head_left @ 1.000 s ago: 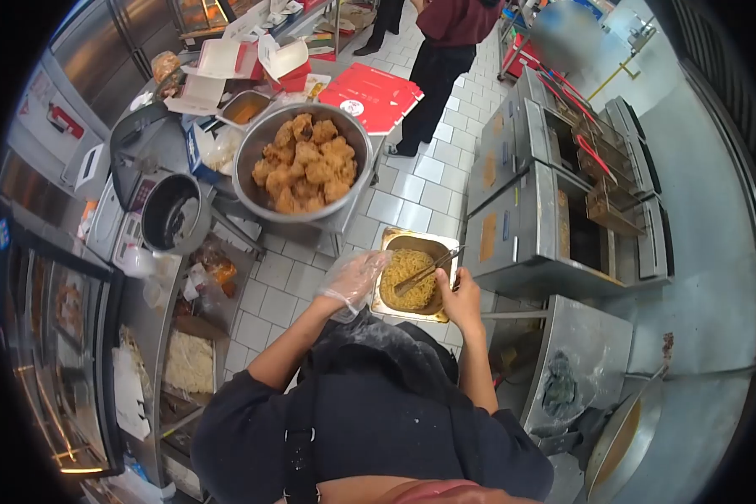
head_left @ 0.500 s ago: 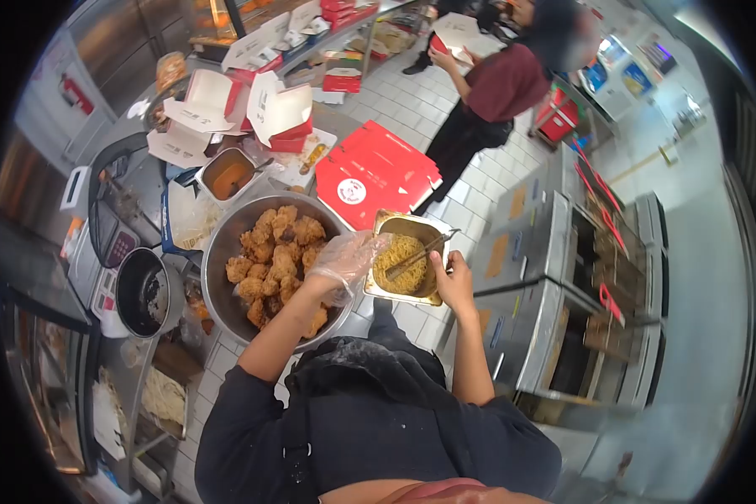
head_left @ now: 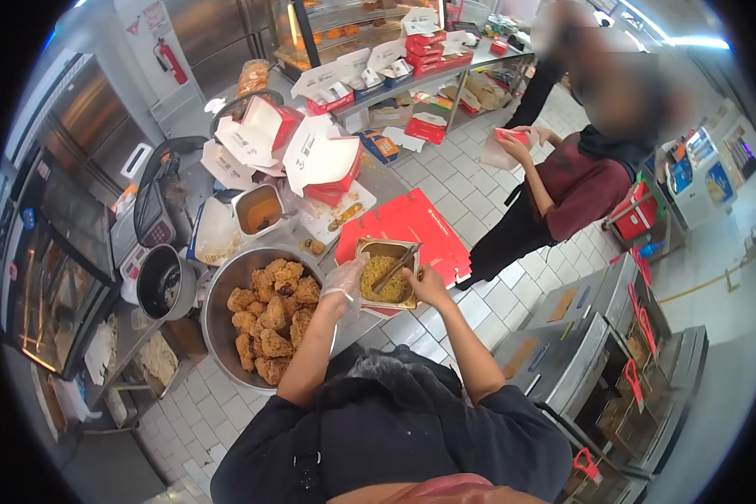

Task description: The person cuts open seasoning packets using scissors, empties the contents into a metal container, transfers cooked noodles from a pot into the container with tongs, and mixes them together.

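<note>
Both my hands hold a square metal pan (head_left: 388,249) by opposite sides. My left hand (head_left: 343,284), in a clear plastic glove, grips its left side; my bare right hand (head_left: 429,287) grips the right. Inside lies yellow-green food (head_left: 380,286), stringy or crumbly, with a metal utensil (head_left: 396,267), perhaps tongs, leaning across it. The pan is held at the front edge of a stack of flat red cartons (head_left: 412,225). Left of my gloved hand is a large steel bowl (head_left: 217,323) of fried chicken pieces (head_left: 270,321).
Open red-and-white boxes (head_left: 323,164) stand behind a small pan of orange sauce (head_left: 259,210). A dark pot (head_left: 164,286) sits left of the bowl. A person in maroon (head_left: 567,193) stands beyond the cartons. Metal equipment with red handles (head_left: 634,382) is at right.
My view has turned, showing more of the room. The pan, still in both hands, is now over the front of the red cartons. The person has come into fuller view with a different-looking item in hand.
</note>
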{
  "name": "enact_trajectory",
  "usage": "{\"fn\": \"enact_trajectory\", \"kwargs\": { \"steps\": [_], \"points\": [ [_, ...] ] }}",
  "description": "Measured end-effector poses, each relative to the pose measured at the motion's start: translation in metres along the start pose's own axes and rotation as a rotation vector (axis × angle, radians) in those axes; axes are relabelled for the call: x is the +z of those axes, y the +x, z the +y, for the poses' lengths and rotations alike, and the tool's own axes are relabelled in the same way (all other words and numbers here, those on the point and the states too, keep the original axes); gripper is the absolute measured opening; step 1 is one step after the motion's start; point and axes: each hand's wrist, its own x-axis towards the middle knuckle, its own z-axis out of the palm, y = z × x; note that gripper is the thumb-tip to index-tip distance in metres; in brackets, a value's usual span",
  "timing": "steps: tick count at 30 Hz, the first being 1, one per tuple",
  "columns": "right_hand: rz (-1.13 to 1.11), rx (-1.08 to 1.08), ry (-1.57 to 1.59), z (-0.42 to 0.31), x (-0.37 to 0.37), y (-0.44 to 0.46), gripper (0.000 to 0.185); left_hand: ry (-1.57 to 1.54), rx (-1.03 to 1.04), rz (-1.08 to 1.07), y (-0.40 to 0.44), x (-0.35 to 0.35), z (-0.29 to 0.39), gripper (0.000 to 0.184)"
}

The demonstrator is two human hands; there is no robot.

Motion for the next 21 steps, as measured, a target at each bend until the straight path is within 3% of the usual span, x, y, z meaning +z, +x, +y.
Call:
{"fn": "enact_trajectory", "kwargs": {
  "steps": [3, 4, 6, 8, 10, 11, 12, 13, 16, 19, 21],
  "points": [
    [0.089, 0.031, -0.08, -0.027, -0.036, 0.01, 0.061, -0.002, -0.034, 0.167, 0.004, -0.005, -0.008, 0.054],
    [0.202, -0.186, -0.174, -0.033, -0.044, 0.014, 0.057, -0.006, -0.033, 0.174, 0.011, -0.009, -0.015, 0.054],
    [0.308, -0.401, -0.274, -0.036, -0.052, 0.026, 0.055, -0.284, -0.17, 0.071, 0.029, -0.016, -0.041, 0.047],
    [-0.062, -0.567, -0.544, -0.035, -0.06, 0.037, 0.049, -0.404, -0.165, 0.058, 0.04, -0.013, -0.067, 0.043],
    [-0.135, -0.545, -0.621, -0.041, -0.065, 0.037, 0.047, -0.516, -0.141, 0.041, 0.039, -0.005, -0.062, 0.038],
    [-0.213, -0.519, -0.686, -0.046, -0.064, 0.035, 0.045, -0.361, -0.18, 0.194, 0.02, 0.004, -0.039, 0.036],
    [-0.206, -0.521, -0.688, -0.05, -0.063, 0.03, 0.045, -0.204, -0.219, 0.347, 0.006, 0.01, -0.028, 0.035],
    [-0.221, -0.551, -0.756, -0.052, -0.062, 0.022, 0.046, -0.324, -0.06, 0.365, 0.012, 0.012, -0.058, 0.032],
    [-0.256, -0.552, -0.848, -0.038, -0.048, 0.016, 0.045, -0.328, -0.101, 0.298, -0.027, 0.029, -0.015, 0.031],
    [-0.283, -0.538, -0.931, -0.038, -0.039, 0.012, 0.042, -0.396, 0.039, 0.284, -0.012, 0.022, -0.061, 0.033],
    [-0.221, -0.614, -0.951, -0.036, -0.032, 0.005, 0.039, -0.446, 0.026, 0.26, -0.004, 0.02, -0.069, 0.034]
  ]
}}
